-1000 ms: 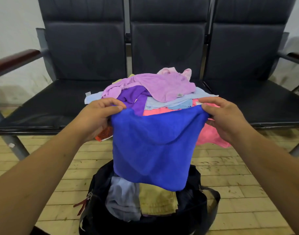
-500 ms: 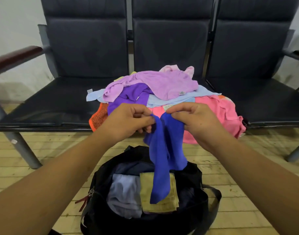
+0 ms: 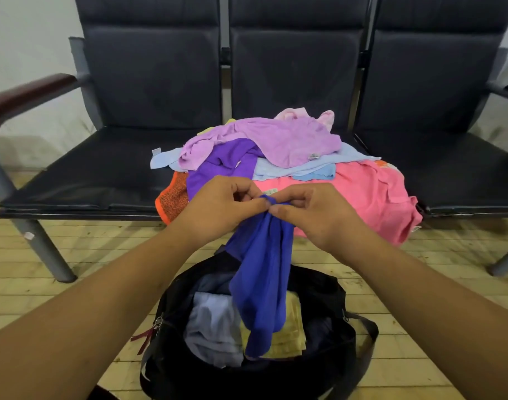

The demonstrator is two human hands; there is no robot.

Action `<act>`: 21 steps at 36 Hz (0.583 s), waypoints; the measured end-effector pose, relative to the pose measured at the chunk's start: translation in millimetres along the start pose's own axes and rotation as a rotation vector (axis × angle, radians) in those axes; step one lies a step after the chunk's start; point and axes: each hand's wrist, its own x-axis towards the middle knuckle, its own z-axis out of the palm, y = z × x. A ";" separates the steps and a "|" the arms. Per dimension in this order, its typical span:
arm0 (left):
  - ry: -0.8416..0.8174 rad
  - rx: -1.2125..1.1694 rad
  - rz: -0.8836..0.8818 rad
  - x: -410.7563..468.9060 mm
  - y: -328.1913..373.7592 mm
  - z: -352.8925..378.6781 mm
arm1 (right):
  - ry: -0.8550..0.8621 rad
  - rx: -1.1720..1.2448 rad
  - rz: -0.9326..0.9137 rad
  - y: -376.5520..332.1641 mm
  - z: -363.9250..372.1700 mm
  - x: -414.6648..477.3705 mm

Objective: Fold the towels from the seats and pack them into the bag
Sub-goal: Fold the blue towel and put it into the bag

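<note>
- Moved since a second ago: left hand [image 3: 218, 209] and right hand [image 3: 322, 217] came together. The blue towel [image 3: 261, 278] was held spread wide; now its top corners meet and it hangs as a narrow doubled strip.
- Nearest: bag [image 3: 172, 301] on the floor [image 3: 59, 255], unzipped, mouth open. Inside are a grey towel [image 3: 212, 330] on the left and a yellow towel [image 3: 290, 333] on the right, both folded, side by side.
- The blue towel hangs right over the bag mouth. Its lower end overlaps the yellow towel in view; touching it or just above, cannot tell.
- Grip: the left hand pinches the towel's top edge, thumb and fingers curled on the cloth. The right hand pinches the same spot from the other side, and their fingertips meet.
- Step, by my read: first fold of the blue towel, halved in the air. It likely needs another fold before going in.
- Behind the hands, a pile on the middle of the seats [image 3: 88, 180]: pink towel [image 3: 368, 197] front right, drooping over the seat edge; orange towel [image 3: 173, 200] front left; purple towel [image 3: 224, 163]; light blue towel [image 3: 351, 158]; lilac towel [image 3: 281, 140] on top; pale pink towel [image 3: 299, 113] at the back. All are crumpled, none folded.
- Progress, judged: two towels visibly packed, one in hand, about six left on the seats. Under halfway.
</note>
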 end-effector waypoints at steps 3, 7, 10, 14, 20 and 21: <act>-0.045 -0.075 -0.017 -0.3 -1.9 -1.1 | 0.045 -0.016 0.005 0.1 -1.0 0.3; -0.189 0.002 -0.055 -0.2 -7.5 -1.0 | 0.135 0.030 0.022 1.9 -4.4 3.3; -0.251 0.137 -0.079 0.2 -14.9 0.7 | 0.164 0.096 0.046 1.4 -8.2 4.0; -0.341 0.395 -0.071 -0.1 -24.7 -2.2 | 0.227 0.221 0.085 -2.0 -16.9 4.7; -0.291 0.437 -0.058 3.9 -21.4 -20.0 | 0.326 0.104 0.126 -0.8 -28.2 6.0; -0.245 0.455 -0.053 4.2 -20.5 -23.2 | 0.334 0.067 0.131 2.7 -30.9 6.2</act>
